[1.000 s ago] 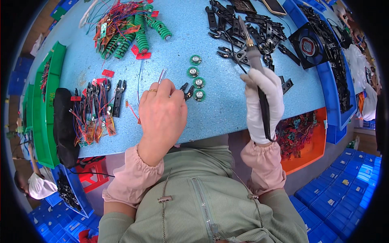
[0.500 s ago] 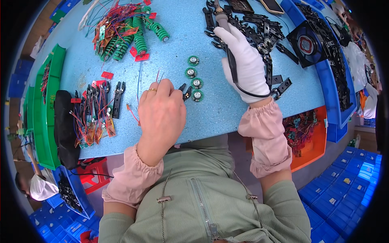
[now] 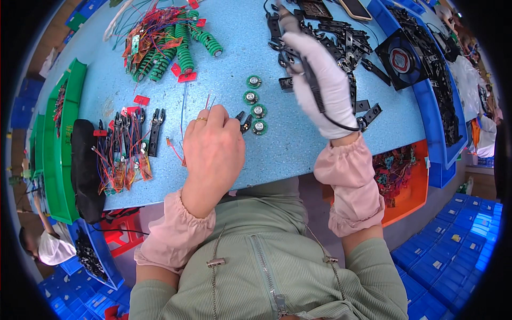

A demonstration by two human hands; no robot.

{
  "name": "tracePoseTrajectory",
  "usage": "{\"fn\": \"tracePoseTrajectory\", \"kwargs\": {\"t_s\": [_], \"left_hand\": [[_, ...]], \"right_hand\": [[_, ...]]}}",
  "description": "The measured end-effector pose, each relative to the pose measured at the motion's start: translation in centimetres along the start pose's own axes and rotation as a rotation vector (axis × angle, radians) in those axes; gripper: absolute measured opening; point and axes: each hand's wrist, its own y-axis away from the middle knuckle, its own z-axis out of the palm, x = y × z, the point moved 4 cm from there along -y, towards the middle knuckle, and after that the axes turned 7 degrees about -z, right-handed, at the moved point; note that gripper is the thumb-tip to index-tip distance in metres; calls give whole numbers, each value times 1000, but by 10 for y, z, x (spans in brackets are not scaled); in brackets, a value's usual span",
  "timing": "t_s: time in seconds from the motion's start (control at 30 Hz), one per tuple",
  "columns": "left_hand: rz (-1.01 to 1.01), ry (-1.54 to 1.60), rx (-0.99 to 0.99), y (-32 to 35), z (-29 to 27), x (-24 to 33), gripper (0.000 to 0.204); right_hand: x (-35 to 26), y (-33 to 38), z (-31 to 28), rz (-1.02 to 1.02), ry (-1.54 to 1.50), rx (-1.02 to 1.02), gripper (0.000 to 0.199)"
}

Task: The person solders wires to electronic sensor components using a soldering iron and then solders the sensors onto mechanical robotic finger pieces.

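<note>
My bare left hand, with a ring on one finger, is closed and rests near the table's front edge. A small black plastic part pokes out beyond its fingers on the right, and thin wires rise on the far side; the grip itself is hidden. In a white glove, my right hand is wrapped around a soldering iron, blurred by motion, its black cord running back over the wrist. Between the hands, several small round speakers with green rims stand in a column.
Green coiled cords with red tags lie at the far left. Wired black clips are lined up left, beside a green bin. Loose black parts, a square black speaker-like piece and a blue bin are on the right.
My right hand and the soldering iron have shifted slightly and tilted left, uncovering a black part beside the glove. My left hand has stayed in place.
</note>
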Motion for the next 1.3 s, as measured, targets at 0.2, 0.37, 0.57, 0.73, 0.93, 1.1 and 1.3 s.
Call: {"fn": "tracePoseTrajectory", "kwargs": {"t_s": [0.2, 0.37, 0.57, 0.73, 0.93, 1.1, 1.3], "left_hand": [[-4, -5, 11, 1, 1, -1, 5], [-1, 0, 19, 0, 0, 2, 6], [-13, 2, 18, 2, 1, 2, 6], [-50, -18, -7, 5, 1, -2, 12], [-44, 48, 83, 7, -14, -4, 32], [-24, 92, -22, 24, -11, -26, 48], [-239, -21, -89, 37, -15, -80, 51]], "right_hand": [[-8, -18, -21, -151, 50, 63, 73], [-4, 0, 12, -179, 206, -116, 75], [-5, 7, 23, -126, 68, -155, 79], [-44, 2, -1, 24, -273, -145, 82], [-62, 54, -6, 189, -418, -264, 83], [-53, 69, 1, 197, -174, -136, 85], [-60, 71, 19, 106, -78, -125, 87]]}}
